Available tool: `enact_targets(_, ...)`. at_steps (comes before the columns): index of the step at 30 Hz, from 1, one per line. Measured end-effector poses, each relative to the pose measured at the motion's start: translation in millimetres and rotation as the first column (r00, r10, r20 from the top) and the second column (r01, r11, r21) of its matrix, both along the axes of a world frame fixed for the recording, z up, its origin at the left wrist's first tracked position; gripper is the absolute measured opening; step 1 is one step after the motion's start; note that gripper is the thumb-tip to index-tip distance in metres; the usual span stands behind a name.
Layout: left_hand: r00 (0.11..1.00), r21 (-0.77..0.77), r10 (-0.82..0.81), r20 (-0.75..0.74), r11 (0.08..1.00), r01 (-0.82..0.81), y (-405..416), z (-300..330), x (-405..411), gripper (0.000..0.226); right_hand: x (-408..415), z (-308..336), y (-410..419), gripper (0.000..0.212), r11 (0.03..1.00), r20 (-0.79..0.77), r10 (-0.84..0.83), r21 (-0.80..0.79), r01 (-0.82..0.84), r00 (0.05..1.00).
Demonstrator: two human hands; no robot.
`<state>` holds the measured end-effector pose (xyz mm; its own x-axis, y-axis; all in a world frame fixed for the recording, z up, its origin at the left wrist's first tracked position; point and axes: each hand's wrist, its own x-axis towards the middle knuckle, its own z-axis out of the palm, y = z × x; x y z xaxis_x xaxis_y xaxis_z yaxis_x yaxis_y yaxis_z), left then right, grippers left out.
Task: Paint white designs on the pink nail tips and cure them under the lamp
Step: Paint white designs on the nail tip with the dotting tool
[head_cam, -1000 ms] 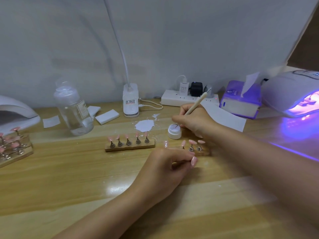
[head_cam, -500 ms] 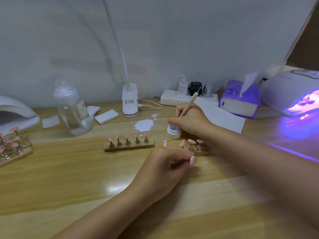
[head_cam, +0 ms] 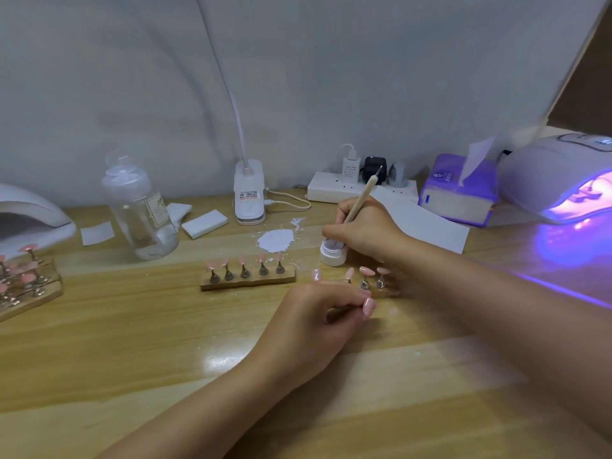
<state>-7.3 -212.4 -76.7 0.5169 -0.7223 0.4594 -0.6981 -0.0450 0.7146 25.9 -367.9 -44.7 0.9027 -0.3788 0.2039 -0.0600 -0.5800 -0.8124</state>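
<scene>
My right hand grips a thin wooden-handled brush, its tip dipped into a small white paint jar. Just in front of the jar stands a wooden holder with pink nail tips, partly hidden by my left hand, which rests on the desk with fingers curled against the holder's near side. A second wooden strip with several pink tips on metal stands sits to the left. The lit curing lamp glows purple at the far right.
A white paint blot lies behind the strip. A clear bottle, white blocks, a clip lamp base, a power strip and a tissue box line the back. Another lamp and a rack of tips sit left.
My right hand has shifted left and tilted the brush more upright, bringing its tip down into the white jar. My left hand has stayed in place.
</scene>
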Motion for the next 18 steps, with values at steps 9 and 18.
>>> enact_targets(9, 1.000, 0.024, 0.020, -0.011, 1.000, -0.020, 0.7, 2.5, -2.6, 0.011, -30.8, 27.3, 2.2, 0.038, 0.930, 0.310, -0.178, 0.364, 0.057, 0.934)
enact_targets(18, 0.999, 0.047, 0.029, -0.043, 0.999, -0.027, 0.1, 4.7, -5.0, 0.011, -100.9, 3.0, 28.6, 0.031, 0.655, 0.357, -0.241, 0.746, -0.121, 0.903)
